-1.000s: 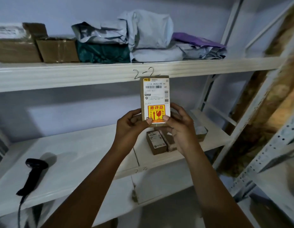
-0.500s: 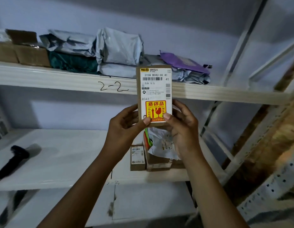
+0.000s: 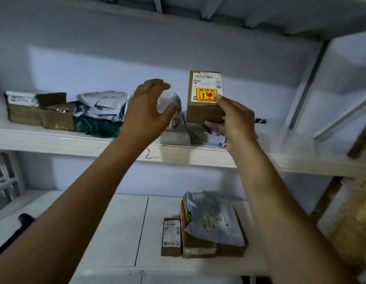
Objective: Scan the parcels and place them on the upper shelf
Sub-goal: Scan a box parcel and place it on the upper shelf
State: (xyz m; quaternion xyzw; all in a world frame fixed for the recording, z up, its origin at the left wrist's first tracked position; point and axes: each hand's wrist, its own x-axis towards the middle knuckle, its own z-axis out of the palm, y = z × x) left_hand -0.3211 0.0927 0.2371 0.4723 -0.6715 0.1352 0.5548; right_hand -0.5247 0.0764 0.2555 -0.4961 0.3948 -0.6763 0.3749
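Note:
My right hand (image 3: pixel 234 121) holds a brown cardboard box (image 3: pixel 204 107) with a white label and a yellow fragile sticker, thumb on its front and fingers under its base. The box stands upright on flat grey and purple bags on the upper shelf (image 3: pixel 55 140). My left hand (image 3: pixel 146 111) is up at the same shelf, just left of the box, with its fingers curled round the bulging end of a grey plastic bag parcel (image 3: pixel 166 101). A black scanner (image 3: pixel 24 219) lies at the left end of the lower shelf, mostly hidden by my left arm.
Brown boxes (image 3: pixel 40 115), a dark green bag (image 3: pixel 96 128) and grey bags (image 3: pixel 104 105) fill the upper shelf's left part. On the lower shelf (image 3: pixel 116 232) lie a small labelled box (image 3: pixel 171 236) and a stack topped by a grey bag (image 3: pixel 213 224). A metal upright (image 3: pixel 305 89) stands at the right.
The box went up from chest height onto the upper shelf. My left hand let go of it and now grips the grey bag beside it. The view tilted upward.

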